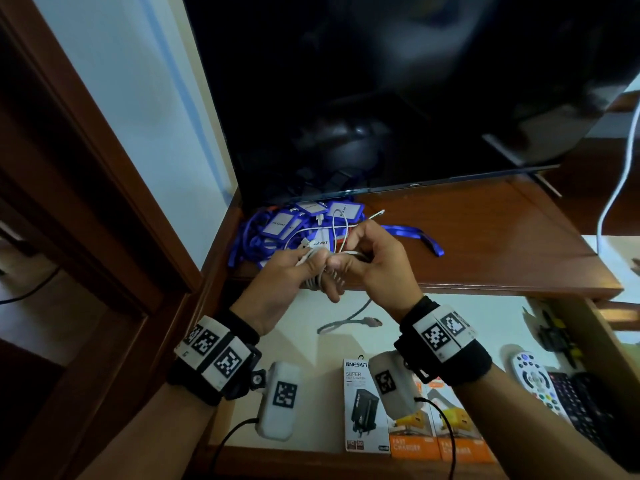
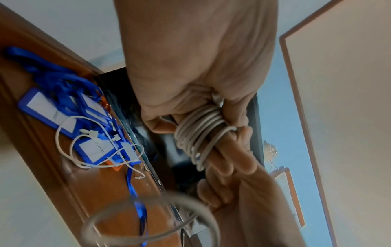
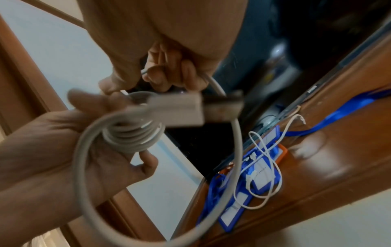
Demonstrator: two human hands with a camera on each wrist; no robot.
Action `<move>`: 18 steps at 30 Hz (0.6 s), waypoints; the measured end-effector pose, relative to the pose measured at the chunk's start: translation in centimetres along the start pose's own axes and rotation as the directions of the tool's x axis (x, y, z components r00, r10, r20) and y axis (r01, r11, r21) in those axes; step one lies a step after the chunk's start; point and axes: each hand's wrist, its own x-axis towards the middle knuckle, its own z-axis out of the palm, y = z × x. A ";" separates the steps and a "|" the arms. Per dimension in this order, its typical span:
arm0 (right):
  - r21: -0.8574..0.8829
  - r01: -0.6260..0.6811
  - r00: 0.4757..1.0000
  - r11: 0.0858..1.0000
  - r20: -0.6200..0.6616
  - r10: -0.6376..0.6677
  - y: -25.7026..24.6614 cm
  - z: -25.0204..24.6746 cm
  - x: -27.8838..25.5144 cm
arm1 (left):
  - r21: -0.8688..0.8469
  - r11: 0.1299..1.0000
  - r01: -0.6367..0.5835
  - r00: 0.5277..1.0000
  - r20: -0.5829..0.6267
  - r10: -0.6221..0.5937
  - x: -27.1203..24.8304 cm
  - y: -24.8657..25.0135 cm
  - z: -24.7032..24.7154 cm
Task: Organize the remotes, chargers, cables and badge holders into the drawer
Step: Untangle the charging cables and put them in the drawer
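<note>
A grey cable [image 1: 316, 279] is wound in a coil [image 3: 131, 135] round the fingers of my left hand [image 1: 304, 268], above the front edge of the wooden cabinet top [image 1: 485, 244]. My right hand [image 1: 349, 259] grips the same cable's loose part [image 3: 213, 83] right beside the coil. The free end with a USB plug [image 1: 372, 322] hangs over the open drawer [image 1: 304, 344]. Behind the hands lies a pile of blue badge holders [image 1: 282, 223] with lanyards, and a thin white cable [image 1: 341, 220] is draped across it. In the left wrist view the coil [image 2: 201, 133] sits tight on my fingers.
The drawer holds a black charger box [image 1: 363, 403], orange charger boxes [image 1: 436, 441], a white remote [image 1: 535, 379] and a black remote [image 1: 581, 403] at the right. A dark TV screen [image 1: 381, 98] stands close behind the badge pile. A wooden door frame [image 1: 86, 188] rises at the left.
</note>
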 end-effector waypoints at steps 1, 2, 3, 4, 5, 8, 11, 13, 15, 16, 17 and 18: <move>0.050 -0.031 0.999 0.998 0.019 0.030 0.3 -0.1 0.0 | -0.006 1.000 0.011 0.999 0.033 -0.011 -0.1 0.0 -0.2; 0.085 -0.055 0.998 0.995 0.035 0.053 0.6 -0.1 -0.1 | -0.020 0.999 0.025 0.998 0.055 -0.024 -0.2 0.1 -0.2; 0.107 -0.067 0.997 0.992 0.038 0.063 0.7 -0.2 -0.2 | -0.050 0.998 0.038 0.998 0.056 -0.035 -0.3 0.4 -0.2; 0.123 -0.070 0.997 0.990 0.029 0.067 0.8 -0.3 -0.5 | -0.091 0.995 0.044 0.999 0.029 -0.041 -0.4 0.5 -0.1; 0.132 -0.074 0.997 0.988 0.011 0.073 1.0 -0.5 -0.8 | -0.143 0.989 0.038 0.999 -0.019 -0.041 -0.5 0.6 -0.2; 0.147 -0.114 0.991 0.983 -0.049 0.122 1.9 -1.3 -1.4 | -0.284 0.959 -0.023 0.984 -0.177 -0.029 -0.6 0.8 -0.6; 0.170 -0.174 0.976 0.970 -0.097 0.193 2.5 -1.8 -1.6 | -0.440 0.893 -0.089 0.956 -0.289 -0.047 -0.5 1.2 -1.1; 0.177 -0.173 0.970 0.969 -0.140 0.199 2.6 -1.8 -1.6 | -0.481 0.868 -0.123 0.940 -0.336 -0.052 -0.3 1.5 -1.2; 0.154 -0.155 0.967 0.976 -0.180 0.182 2.6 -1.6 -1.6 | -0.467 0.874 -0.135 0.930 -0.364 -0.051 -0.1 1.7 -1.1; 0.127 -0.153 0.966 0.980 -0.189 0.175 2.7 -1.4 -1.6 | -0.456 0.879 -0.142 0.927 -0.374 -0.045 0.0 1.7 -0.9; 0.092 -0.157 0.967 0.983 -0.188 0.172 2.7 -1.2 -1.6 | -0.440 0.885 -0.150 0.924 -0.382 -0.034 0.0 1.7 -0.8; 0.047 -0.168 0.968 0.985 -0.178 0.174 2.6 -0.9 -1.7 | -0.412 0.897 -0.159 0.921 -0.389 -0.016 0.1 1.7 -0.7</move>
